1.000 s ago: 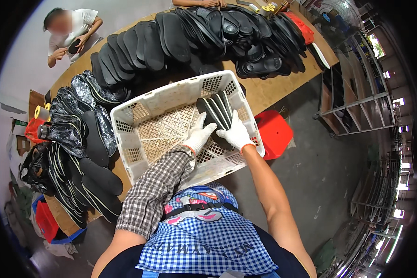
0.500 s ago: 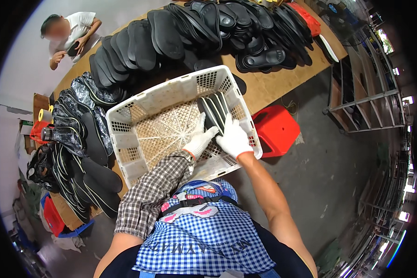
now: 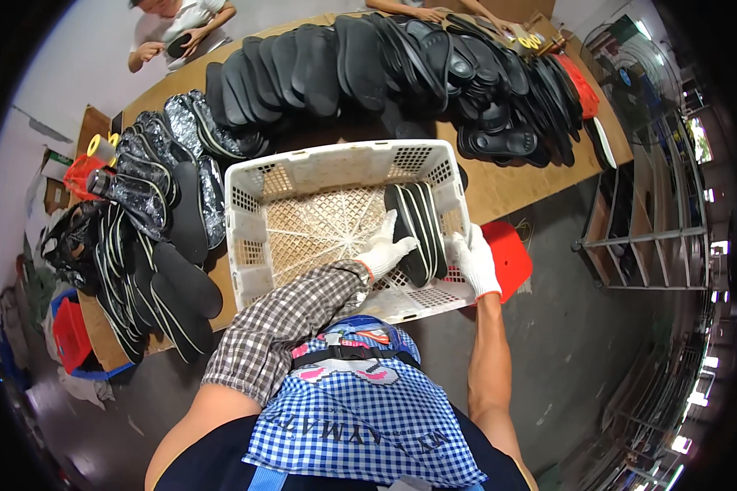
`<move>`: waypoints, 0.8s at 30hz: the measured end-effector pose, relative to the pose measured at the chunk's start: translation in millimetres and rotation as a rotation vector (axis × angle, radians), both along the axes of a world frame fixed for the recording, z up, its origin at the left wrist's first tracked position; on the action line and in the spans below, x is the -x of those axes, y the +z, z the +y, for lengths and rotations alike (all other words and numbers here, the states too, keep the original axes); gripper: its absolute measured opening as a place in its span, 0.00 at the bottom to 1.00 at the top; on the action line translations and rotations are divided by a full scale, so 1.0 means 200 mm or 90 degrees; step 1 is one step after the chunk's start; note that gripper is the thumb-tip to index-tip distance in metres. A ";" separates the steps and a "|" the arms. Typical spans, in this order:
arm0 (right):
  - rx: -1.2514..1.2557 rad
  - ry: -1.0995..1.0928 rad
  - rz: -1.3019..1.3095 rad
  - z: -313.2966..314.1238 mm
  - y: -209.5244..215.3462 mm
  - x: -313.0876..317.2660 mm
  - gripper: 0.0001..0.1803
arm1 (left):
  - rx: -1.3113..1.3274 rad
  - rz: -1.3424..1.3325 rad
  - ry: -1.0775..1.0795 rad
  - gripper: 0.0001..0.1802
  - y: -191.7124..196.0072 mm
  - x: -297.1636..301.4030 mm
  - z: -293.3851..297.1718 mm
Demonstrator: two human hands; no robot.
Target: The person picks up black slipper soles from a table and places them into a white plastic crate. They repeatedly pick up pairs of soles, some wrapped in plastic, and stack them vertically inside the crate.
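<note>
A white plastic basket (image 3: 250, 168) with lattice walls stands in front of me on the near edge of the table. In its right end, a short row of black shoe soles (image 3: 418, 225) with pale edge stripes stands packed side by side. My left hand (image 3: 387, 248), in a white knitted glove, is inside the basket against the left side of the soles, its thumb and fingers spread. My right hand (image 3: 478, 260), gloved likewise, is closed over the basket's right rim, apart from the soles; part of its grip is hidden.
Many black soles (image 3: 315, 69) line the table (image 3: 516, 180) behind the basket; more soles (image 3: 192, 299), some in clear wrap, lie left. A red stool (image 3: 508, 262) stands right, before a metal rack (image 3: 643, 229). A person (image 3: 192, 29) handles a sole across the table; another's arms (image 3: 422, 12) show.
My right hand has left the soles and moved right to the basket's rim. My left hand stays by the soles, its fingers spread. The whole view has shifted, and another person's arms now show.
</note>
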State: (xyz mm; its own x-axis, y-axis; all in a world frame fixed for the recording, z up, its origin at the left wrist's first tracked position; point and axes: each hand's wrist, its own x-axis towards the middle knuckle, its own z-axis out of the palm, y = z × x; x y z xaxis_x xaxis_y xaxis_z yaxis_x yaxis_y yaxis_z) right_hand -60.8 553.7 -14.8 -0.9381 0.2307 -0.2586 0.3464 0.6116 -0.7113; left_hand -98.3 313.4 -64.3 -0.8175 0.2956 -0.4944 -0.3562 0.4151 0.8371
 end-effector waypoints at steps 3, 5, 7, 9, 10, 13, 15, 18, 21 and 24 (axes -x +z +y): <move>-0.018 0.004 -0.036 -0.05 0.04 0.02 0.26 | -0.091 0.007 0.035 0.56 -0.14 0.00 -0.03; 0.013 -0.032 -0.050 -0.06 0.05 0.01 0.28 | -0.050 -0.018 0.013 0.56 0.00 0.00 -0.06; -0.085 -0.037 0.039 -0.12 0.07 0.00 0.30 | -0.080 -0.016 0.019 0.57 -0.07 0.00 -0.07; -0.315 -0.024 0.216 -0.19 0.07 -0.05 0.33 | -0.122 -0.035 0.012 0.57 -0.12 0.01 -0.06; -0.324 0.018 0.266 -0.25 0.11 -0.05 0.33 | -0.111 -0.031 -0.008 0.57 -0.08 0.01 -0.08; -0.338 0.168 0.364 -0.50 0.29 -0.03 0.30 | -0.103 0.081 0.023 0.50 -0.17 0.00 -0.11; -0.341 0.273 0.288 -0.62 0.25 0.04 0.26 | -0.174 0.087 0.031 0.44 -0.48 0.05 -0.07; -0.392 0.305 0.154 -0.58 0.07 0.09 0.25 | -0.216 0.080 -0.032 0.32 -0.35 0.02 -0.08; -0.415 0.279 0.097 -0.58 0.02 0.11 0.26 | -0.016 0.042 -0.168 0.24 -0.03 0.01 -0.25; -0.452 0.302 0.146 -0.61 0.01 0.12 0.27 | -0.264 0.100 0.042 0.25 0.15 -0.03 -0.52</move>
